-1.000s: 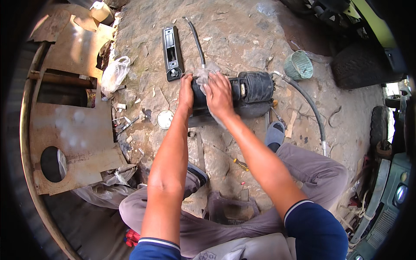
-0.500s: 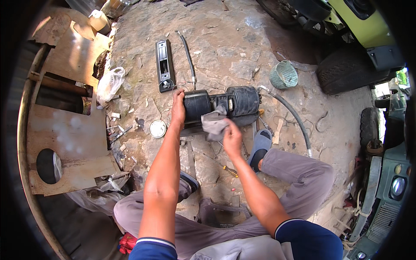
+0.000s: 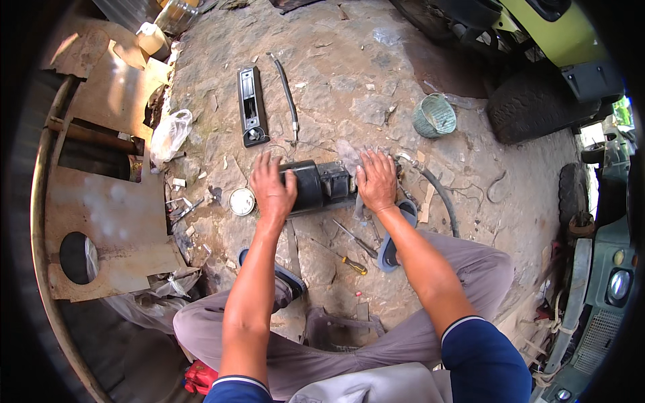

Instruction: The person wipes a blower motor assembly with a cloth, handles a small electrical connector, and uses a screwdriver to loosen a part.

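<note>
A black twin-drum blower-like unit lies across the ground in front of me, a narrower middle section between its drums. My left hand curls over the left end, thumb along the drum. My right hand is bent over the right drum, which it mostly hides. A crumpled grey rag pokes out beside its fingers, pressed between palm and unit. Toward my feet lie a yellow-handled screwdriver and a dark-handled tool. Left of the unit sits a round pale tin.
Beyond the unit lie a long black panel and a black hose; another hose curves away at right. A green woven basket stands near a vehicle tyre. Left are a plastic bag and a brown board.
My right hand has moved from wiping the unit's middle with the rag to resting over its right drum. The unit has turned and come slightly nearer; my left hand has shifted with it.
</note>
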Demonstrator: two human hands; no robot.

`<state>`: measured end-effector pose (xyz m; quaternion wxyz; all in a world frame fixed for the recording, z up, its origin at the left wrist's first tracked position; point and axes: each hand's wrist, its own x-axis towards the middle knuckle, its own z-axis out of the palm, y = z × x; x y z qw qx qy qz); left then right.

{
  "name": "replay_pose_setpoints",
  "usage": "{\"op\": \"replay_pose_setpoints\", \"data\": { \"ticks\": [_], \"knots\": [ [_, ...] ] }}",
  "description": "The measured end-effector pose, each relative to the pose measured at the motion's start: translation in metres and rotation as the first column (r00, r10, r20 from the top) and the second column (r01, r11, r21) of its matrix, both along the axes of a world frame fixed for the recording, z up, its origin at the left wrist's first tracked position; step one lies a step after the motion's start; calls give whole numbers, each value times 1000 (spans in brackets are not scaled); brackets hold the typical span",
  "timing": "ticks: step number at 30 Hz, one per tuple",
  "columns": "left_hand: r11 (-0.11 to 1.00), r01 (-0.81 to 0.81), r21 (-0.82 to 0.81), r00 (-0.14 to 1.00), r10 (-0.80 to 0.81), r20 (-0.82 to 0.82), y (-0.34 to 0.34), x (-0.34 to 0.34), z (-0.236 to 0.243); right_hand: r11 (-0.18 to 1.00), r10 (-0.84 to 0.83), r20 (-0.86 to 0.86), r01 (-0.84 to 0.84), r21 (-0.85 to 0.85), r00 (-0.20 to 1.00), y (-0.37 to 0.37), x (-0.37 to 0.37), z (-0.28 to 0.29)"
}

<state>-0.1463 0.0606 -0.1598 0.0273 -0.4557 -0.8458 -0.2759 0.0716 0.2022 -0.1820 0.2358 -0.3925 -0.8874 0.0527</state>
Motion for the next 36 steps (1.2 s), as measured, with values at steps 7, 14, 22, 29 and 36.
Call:
{"op": "replay_pose_setpoints", "data": {
  "ticks": [7, 14, 22, 29, 36],
  "knots": [
    [843, 423, -332, 884, -464, -52, 44, 60, 6, 996, 28, -2, -28, -85, 1000, 7, -9, 5],
    [886, 392, -247, 893, -432, -130, 9, 78, -5, 657, 311, 560, 252, -710, 768, 76, -56, 2],
    [892, 378, -249, 910, -407, -76, 16, 72, -6, 686, 390, 540, 155, -711, 746, 58, -62, 22],
    [905, 375, -201, 918, -393, -57, 32, 64, -4, 979, 157, 207, -125, -160, 966, -37, 9, 28],
    [911, 360, -202, 926, -375, -40, 25, 70, -4, 836, 114, 609, 255, -485, 785, 47, -43, 32]
  ]
}}
